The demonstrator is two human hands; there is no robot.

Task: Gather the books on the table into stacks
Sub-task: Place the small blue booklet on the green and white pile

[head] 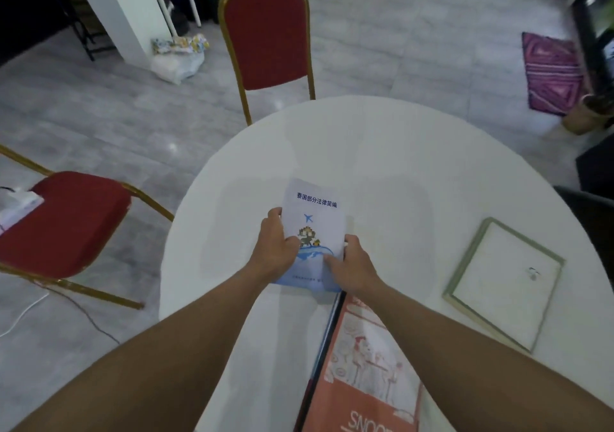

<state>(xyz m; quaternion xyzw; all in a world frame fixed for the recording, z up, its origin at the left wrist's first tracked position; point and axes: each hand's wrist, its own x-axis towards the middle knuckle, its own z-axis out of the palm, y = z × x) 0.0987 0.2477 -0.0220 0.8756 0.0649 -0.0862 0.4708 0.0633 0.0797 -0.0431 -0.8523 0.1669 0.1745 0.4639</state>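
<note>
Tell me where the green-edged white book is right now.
In the head view, the green-edged white book lies flat on the white table's right side, apart from the right hand and orange book.

Booklet (312, 229) sits mid-table (398, 152), big book (362, 365) just below it at bottom centre, framed book (505, 282) off right, chairs (269, 33) upper left.

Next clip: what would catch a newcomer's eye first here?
Both hands, left hand and right hand, grip a white-and-blue booklet at the middle of the round white table. A large orange book lies nearer the person, a green-framed picture to the right. Two red chairs stand beyond and left.
</note>
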